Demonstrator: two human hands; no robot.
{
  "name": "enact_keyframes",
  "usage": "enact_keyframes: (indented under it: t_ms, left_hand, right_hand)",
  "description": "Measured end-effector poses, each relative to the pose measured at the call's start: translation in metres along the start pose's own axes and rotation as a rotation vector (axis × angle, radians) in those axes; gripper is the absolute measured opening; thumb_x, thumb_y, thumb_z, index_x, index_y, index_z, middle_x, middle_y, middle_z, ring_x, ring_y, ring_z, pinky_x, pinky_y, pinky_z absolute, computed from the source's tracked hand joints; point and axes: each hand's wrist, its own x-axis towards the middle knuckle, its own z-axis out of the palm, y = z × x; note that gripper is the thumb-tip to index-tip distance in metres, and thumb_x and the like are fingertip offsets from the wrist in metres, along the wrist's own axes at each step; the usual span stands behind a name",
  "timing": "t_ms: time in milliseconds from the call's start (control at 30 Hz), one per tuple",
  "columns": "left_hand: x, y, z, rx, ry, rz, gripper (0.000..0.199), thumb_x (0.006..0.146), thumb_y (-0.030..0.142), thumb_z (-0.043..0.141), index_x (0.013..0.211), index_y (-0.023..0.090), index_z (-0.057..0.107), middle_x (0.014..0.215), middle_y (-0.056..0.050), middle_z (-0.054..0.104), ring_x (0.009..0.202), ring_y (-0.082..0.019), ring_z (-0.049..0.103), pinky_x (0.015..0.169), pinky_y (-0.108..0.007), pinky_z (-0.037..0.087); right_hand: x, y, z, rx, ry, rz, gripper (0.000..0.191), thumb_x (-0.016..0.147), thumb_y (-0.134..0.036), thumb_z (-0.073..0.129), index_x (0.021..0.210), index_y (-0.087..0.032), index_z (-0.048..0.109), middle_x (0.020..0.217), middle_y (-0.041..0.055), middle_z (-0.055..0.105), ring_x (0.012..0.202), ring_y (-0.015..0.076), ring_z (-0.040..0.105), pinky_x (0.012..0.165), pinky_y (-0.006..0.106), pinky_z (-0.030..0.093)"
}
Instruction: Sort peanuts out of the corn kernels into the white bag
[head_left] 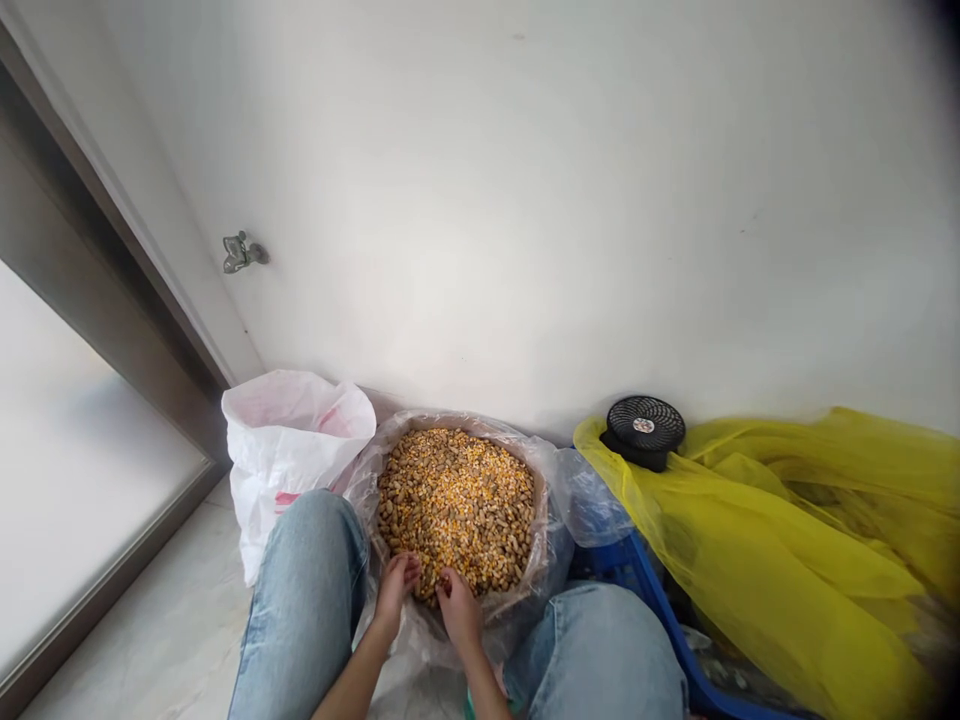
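Note:
A clear plastic bag (551, 470) with its mouth spread wide holds a heap of yellow corn kernels (461, 475) mixed with larger brown pieces that look like unshelled peanuts (514, 545). At the near edge of the heap is my left hand (396, 588), its fingers curled inward toward the right. Just beside it, my right hand (459, 605) has its thumb and fingers pinched together over the grain. What either hand holds is too small to make out. A small gap separates the two hands.
A white woven sack (300, 455) stands left of the bag. At right, yellow netting (757, 540) covers part of a blue crate (667, 620), with a small black fan (643, 430) on top. A metal tap (244, 252) juts from the white wall. My knees flank the bag.

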Motion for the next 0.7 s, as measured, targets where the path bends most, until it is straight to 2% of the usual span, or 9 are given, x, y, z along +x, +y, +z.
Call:
enact_keyframes:
  t_ms: [133, 267, 367, 433, 500, 567, 633, 700]
  left_hand:
    - [-0.007, 0.004, -0.003, -0.094, -0.033, -0.025, 0.014, 0.078, 0.02, 0.046, 0.081, 0.016, 0.058, 0.083, -0.007, 0.065, 0.079, -0.015, 0.061, 0.083, -0.029, 0.041]
    - [-0.011, 0.005, 0.002, -0.165, -0.065, -0.093, 0.016, 0.08, 0.021, 0.045, 0.084, 0.016, 0.059, 0.088, -0.007, 0.065, 0.082, -0.013, 0.061, 0.082, -0.026, 0.042]
    - [-0.015, 0.003, 0.006, -0.227, -0.145, -0.198, 0.017, 0.08, 0.024, 0.045, 0.086, 0.015, 0.059, 0.086, -0.006, 0.065, 0.076, -0.014, 0.062, 0.072, -0.025, 0.047]
    - [-0.016, 0.003, 0.009, -0.321, -0.154, -0.23, 0.016, 0.081, 0.022, 0.044, 0.082, 0.014, 0.058, 0.081, -0.005, 0.065, 0.071, -0.013, 0.062, 0.064, -0.023, 0.048]
    - [-0.016, 0.003, 0.011, -0.464, -0.089, -0.222, 0.016, 0.081, 0.016, 0.042, 0.076, 0.013, 0.056, 0.074, -0.004, 0.064, 0.068, -0.011, 0.062, 0.061, -0.02, 0.049]
    - [-0.016, 0.004, 0.012, -0.574, -0.01, -0.215, 0.017, 0.08, 0.012, 0.041, 0.068, 0.013, 0.054, 0.066, -0.002, 0.061, 0.062, -0.009, 0.061, 0.058, -0.018, 0.05]
    - [-0.016, 0.005, 0.011, -0.609, 0.023, -0.222, 0.019, 0.08, 0.011, 0.042, 0.064, 0.013, 0.052, 0.059, 0.0, 0.058, 0.054, -0.007, 0.058, 0.054, -0.017, 0.05]
    - [-0.016, 0.005, 0.011, -0.608, 0.007, -0.225, 0.019, 0.08, 0.011, 0.042, 0.065, 0.013, 0.052, 0.058, 0.0, 0.058, 0.052, -0.008, 0.058, 0.054, -0.019, 0.051]
  right_hand:
    - [0.001, 0.003, 0.001, 0.077, 0.033, -0.036, 0.015, 0.069, -0.019, 0.045, 0.077, -0.022, 0.058, 0.08, 0.0031, 0.063, 0.076, 0.0188, 0.058, 0.066, 0.027, 0.04]
    - [0.002, -0.001, 0.004, 0.416, 0.066, -0.088, 0.01, 0.069, -0.028, 0.05, 0.07, -0.02, 0.056, 0.07, 0.0034, 0.061, 0.069, 0.0189, 0.058, 0.066, 0.028, 0.042]
    - [0.001, -0.014, 0.004, 0.673, -0.027, -0.159, 0.02, 0.065, -0.038, 0.056, 0.071, -0.019, 0.057, 0.072, 0.0043, 0.062, 0.071, 0.0191, 0.058, 0.067, 0.029, 0.044]
    - [0.0, -0.02, 0.001, 0.744, -0.1, -0.194, 0.023, 0.065, -0.039, 0.057, 0.076, -0.019, 0.058, 0.077, 0.0054, 0.063, 0.073, 0.0197, 0.059, 0.066, 0.029, 0.045]
    - [0.0, -0.018, -0.002, 0.73, -0.073, -0.172, 0.025, 0.069, -0.039, 0.052, 0.081, -0.019, 0.059, 0.08, 0.0067, 0.063, 0.072, 0.0204, 0.059, 0.063, 0.03, 0.046]
    - [0.0, -0.009, -0.004, 0.624, 0.027, -0.144, 0.023, 0.072, -0.033, 0.046, 0.082, -0.019, 0.059, 0.081, 0.0074, 0.063, 0.074, 0.0211, 0.059, 0.065, 0.031, 0.046]
    - [0.0, 0.003, -0.003, 0.439, 0.068, -0.177, 0.02, 0.07, -0.022, 0.043, 0.08, -0.019, 0.061, 0.081, 0.0072, 0.064, 0.079, 0.021, 0.059, 0.073, 0.031, 0.044]
    - [-0.003, 0.013, 0.001, 0.218, 0.028, -0.225, 0.028, 0.066, -0.011, 0.041, 0.08, -0.02, 0.063, 0.082, 0.0069, 0.063, 0.083, 0.0201, 0.058, 0.076, 0.029, 0.042]
